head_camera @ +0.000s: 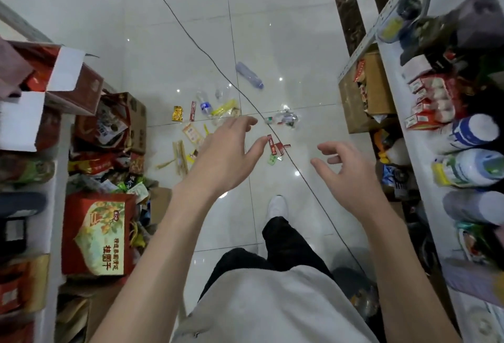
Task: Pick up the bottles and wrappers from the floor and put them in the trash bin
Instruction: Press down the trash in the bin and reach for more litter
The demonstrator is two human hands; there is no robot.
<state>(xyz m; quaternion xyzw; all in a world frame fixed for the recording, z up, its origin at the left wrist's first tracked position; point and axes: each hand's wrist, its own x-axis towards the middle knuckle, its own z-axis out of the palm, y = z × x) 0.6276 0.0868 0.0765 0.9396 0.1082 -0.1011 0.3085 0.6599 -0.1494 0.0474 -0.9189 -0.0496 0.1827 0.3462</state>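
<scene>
Litter lies on the white tiled floor ahead of me. A bluish plastic bottle [249, 75] is farthest away. A clear bottle with a blue label [205, 105] lies beside a yellow wrapper [225, 107] and a gold wrapper [177, 113]. A crushed clear bottle [283, 119] lies to the right, with red wrappers [275, 146] nearer me. More wrappers [192, 132] and pale sticks [178, 156] lie at the left. My left hand [226, 154] and my right hand [343, 165] are both held out above the floor, fingers loosely spread, holding nothing.
A thin black cable [207, 56] runs diagonally across the floor through the litter. Cartons and red snack boxes [95, 236] crowd the left side. A metal shelf [463, 138] with bottles and packets lines the right, with a cardboard box [365, 94] at its foot.
</scene>
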